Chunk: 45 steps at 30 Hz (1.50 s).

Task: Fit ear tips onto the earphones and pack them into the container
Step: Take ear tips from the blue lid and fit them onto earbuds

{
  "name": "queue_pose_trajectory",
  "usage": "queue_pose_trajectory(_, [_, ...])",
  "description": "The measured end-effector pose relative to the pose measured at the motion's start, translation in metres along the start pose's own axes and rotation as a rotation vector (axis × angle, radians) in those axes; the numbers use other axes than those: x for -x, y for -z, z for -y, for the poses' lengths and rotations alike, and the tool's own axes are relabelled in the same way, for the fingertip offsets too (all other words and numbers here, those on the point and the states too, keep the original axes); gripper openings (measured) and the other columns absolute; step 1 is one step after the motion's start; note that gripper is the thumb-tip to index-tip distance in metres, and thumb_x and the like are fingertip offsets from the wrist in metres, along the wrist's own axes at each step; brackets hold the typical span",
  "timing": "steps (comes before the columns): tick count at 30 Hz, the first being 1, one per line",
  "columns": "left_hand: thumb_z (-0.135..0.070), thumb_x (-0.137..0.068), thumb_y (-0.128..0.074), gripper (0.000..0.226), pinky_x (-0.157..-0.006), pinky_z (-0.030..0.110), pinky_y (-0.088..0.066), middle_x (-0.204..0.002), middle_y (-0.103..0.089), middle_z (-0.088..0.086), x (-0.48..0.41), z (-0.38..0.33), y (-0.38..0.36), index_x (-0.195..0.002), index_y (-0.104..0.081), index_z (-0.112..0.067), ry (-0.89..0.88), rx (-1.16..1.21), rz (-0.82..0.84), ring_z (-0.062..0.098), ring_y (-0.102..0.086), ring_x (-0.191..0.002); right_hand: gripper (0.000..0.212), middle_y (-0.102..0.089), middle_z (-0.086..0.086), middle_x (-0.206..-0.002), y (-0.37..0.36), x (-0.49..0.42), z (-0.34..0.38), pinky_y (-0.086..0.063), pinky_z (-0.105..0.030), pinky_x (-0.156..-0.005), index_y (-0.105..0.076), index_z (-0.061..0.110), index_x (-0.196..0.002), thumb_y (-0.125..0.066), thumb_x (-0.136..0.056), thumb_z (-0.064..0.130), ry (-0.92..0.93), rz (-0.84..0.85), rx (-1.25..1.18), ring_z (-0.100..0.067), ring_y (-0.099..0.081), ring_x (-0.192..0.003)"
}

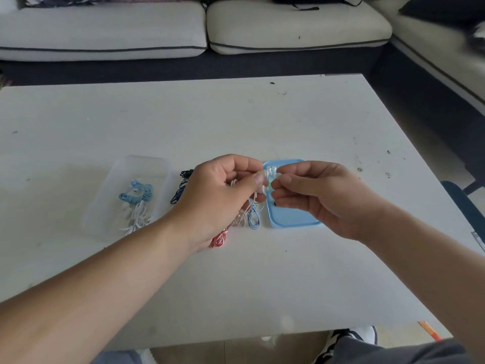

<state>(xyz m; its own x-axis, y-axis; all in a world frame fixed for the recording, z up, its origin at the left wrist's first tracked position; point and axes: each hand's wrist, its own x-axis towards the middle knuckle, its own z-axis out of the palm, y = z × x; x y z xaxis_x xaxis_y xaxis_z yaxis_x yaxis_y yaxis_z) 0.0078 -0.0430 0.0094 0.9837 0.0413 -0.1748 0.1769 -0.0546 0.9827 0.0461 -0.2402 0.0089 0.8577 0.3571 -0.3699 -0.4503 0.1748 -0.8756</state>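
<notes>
On the worktop (236, 122), a clear container (147, 166) at left holds coiled blue and white earphones (136, 195). The left hand (217, 195) pinches a white earphone (263, 177) above loose cables (252, 219). The right hand (322, 195) pinches its tip (273, 169), both over a blue lid (291, 219).

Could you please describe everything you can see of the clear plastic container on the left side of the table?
The clear rectangular plastic container has rounded corners and frosted, translucent walls. It lies flat and lidless on the white table, left of the left hand, which does not touch it. Inside lie a coiled light-blue earphone bundle and, nearer the person, a white earphone bundle.
</notes>
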Motion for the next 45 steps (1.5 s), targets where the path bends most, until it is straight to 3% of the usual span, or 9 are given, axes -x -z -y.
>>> queue_pose_trajectory(8, [-0.013,-0.092,-0.077,0.006,-0.070,0.032,-0.062,-0.081,-0.076,-0.004,0.001,0.000,0.000,-0.096,-0.077,-0.018,-0.026,0.004,0.028,0.022,-0.078,-0.077,0.010,-0.073,-0.015,-0.083,-0.001,-0.003,-0.002,-0.061,-0.026,-0.070,-0.073,0.000,-0.088,-0.071,-0.079,0.004,0.000,0.059,-0.021,-0.021,-0.074,-0.074])
queue_pose_trajectory(17, [-0.010,-0.092,-0.075,0.007,-0.061,0.021,-0.055,-0.076,-0.075,-0.007,0.001,-0.001,-0.001,-0.095,-0.076,-0.017,-0.058,0.006,0.027,0.015,-0.075,-0.070,0.014,-0.070,-0.013,-0.085,-0.002,-0.004,-0.006,-0.060,-0.026,-0.073,-0.072,0.001,-0.092,-0.069,-0.084,0.013,-0.006,0.122,-0.012,-0.019,-0.070,-0.078])
queue_pose_trajectory(21, [-0.012,-0.092,-0.075,0.007,-0.064,0.025,-0.058,-0.077,-0.075,-0.007,0.001,0.000,-0.001,-0.093,-0.076,-0.019,-0.058,0.016,0.011,0.017,-0.077,-0.072,0.020,-0.071,-0.013,-0.085,-0.005,-0.004,-0.007,-0.059,-0.025,-0.071,-0.069,-0.002,-0.097,-0.069,-0.083,0.012,0.007,0.123,-0.018,-0.019,-0.070,-0.078])
queue_pose_trajectory(29, [-0.010,-0.094,-0.073,0.007,-0.064,0.023,-0.057,-0.075,-0.075,-0.008,0.002,-0.002,0.000,-0.096,-0.075,-0.017,-0.099,-0.024,-0.030,0.005,-0.071,-0.065,0.018,-0.069,-0.021,-0.092,-0.012,-0.006,-0.010,-0.059,-0.024,-0.070,-0.067,-0.006,-0.103,-0.066,-0.090,0.006,0.013,0.085,-0.051,-0.029,-0.072,-0.090])
queue_pose_trajectory(32, [-0.013,-0.094,-0.074,0.007,-0.068,0.036,-0.061,-0.079,-0.077,-0.004,0.002,-0.003,0.001,-0.096,-0.076,-0.019,-0.125,-0.070,-0.055,0.014,-0.071,-0.069,0.018,-0.070,-0.017,-0.089,-0.016,-0.006,-0.011,-0.060,-0.024,-0.072,-0.068,-0.004,-0.100,-0.067,-0.088,0.009,0.018,0.094,-0.066,-0.022,-0.073,-0.086])
queue_pose_trajectory(35, [-0.015,-0.094,-0.074,0.007,-0.067,0.046,-0.060,-0.080,-0.078,0.001,0.003,-0.003,0.001,-0.096,-0.076,-0.021,-0.131,-0.095,-0.076,0.040,-0.069,-0.077,0.015,-0.072,-0.013,-0.088,-0.021,-0.006,-0.014,-0.060,-0.024,-0.072,-0.071,0.001,-0.093,-0.068,-0.085,0.013,0.035,0.088,-0.066,-0.022,-0.072,-0.087])
queue_pose_trajectory(37, [-0.014,-0.094,-0.074,0.007,-0.065,0.039,-0.060,-0.081,-0.078,0.001,0.002,-0.003,0.004,-0.096,-0.076,-0.020,-0.141,-0.110,-0.079,0.032,-0.071,-0.075,0.011,-0.074,-0.011,-0.088,-0.024,-0.006,-0.014,-0.059,-0.024,-0.072,-0.074,0.005,-0.086,-0.068,-0.084,0.014,0.049,0.080,-0.062,-0.022,-0.071,-0.088])
queue_pose_trajectory(40, [-0.010,-0.094,-0.074,0.006,-0.064,0.014,-0.053,-0.080,-0.078,-0.006,-0.001,-0.003,0.006,-0.098,-0.076,-0.014,-0.169,-0.100,-0.083,0.002,-0.072,-0.071,0.012,-0.073,-0.017,-0.095,-0.026,-0.005,-0.014,-0.060,-0.026,-0.076,-0.075,0.004,-0.089,-0.068,-0.085,0.012,0.062,0.064,-0.088,-0.026,-0.071,-0.095])
queue_pose_trajectory(45, [-0.014,-0.094,-0.075,0.005,-0.062,0.009,-0.049,-0.076,-0.077,-0.010,-0.001,-0.003,0.006,-0.098,-0.076,-0.015,-0.144,-0.116,-0.088,-0.003,-0.068,-0.065,0.011,-0.072,-0.024,-0.095,-0.027,-0.005,-0.014,-0.060,-0.028,-0.076,-0.072,-0.004,-0.095,-0.067,-0.089,0.004,0.097,0.001,-0.054,-0.032,-0.073,-0.093])
